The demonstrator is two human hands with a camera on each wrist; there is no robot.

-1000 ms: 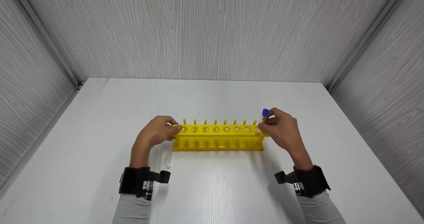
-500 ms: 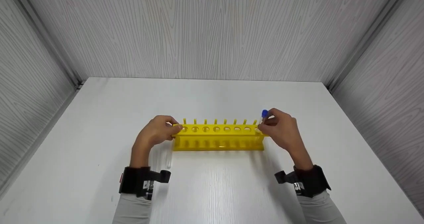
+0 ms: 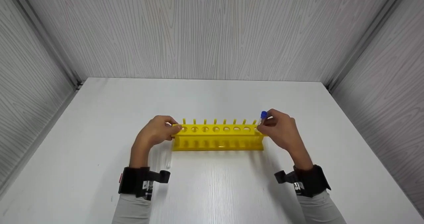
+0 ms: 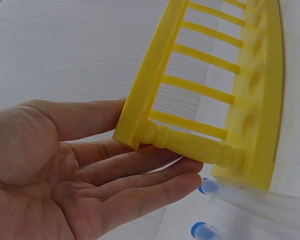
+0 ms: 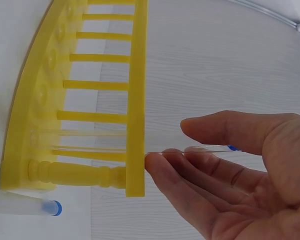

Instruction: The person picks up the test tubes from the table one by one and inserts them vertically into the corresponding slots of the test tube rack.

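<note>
A yellow test tube rack (image 3: 218, 148) stands upright between both hands. At its left end my left hand (image 3: 160, 131) grips the top plate, thumb above and fingers beneath, as the left wrist view also shows. My right hand (image 3: 281, 128) holds a clear test tube (image 5: 95, 140) between thumb and fingers. This tube passes through the rightmost hole and reaches down to the rack's base. Its blue cap (image 3: 264, 114) sticks up above the fingers. The right fingertips (image 5: 154, 162) are at the edge of the top plate.
Capped clear tubes lie on the white table (image 3: 205, 191) left of the rack; one tube (image 3: 168, 159) shows near the left wrist, and blue caps (image 4: 202, 230) appear beside it. Another blue-capped tube (image 5: 52, 207) lies by the rack's right end. Grey panels (image 3: 212, 35) enclose the table.
The blue cap in my right hand has dropped slightly and shifted a little left, with the fingers following. My left hand and the rack have hardly moved.
</note>
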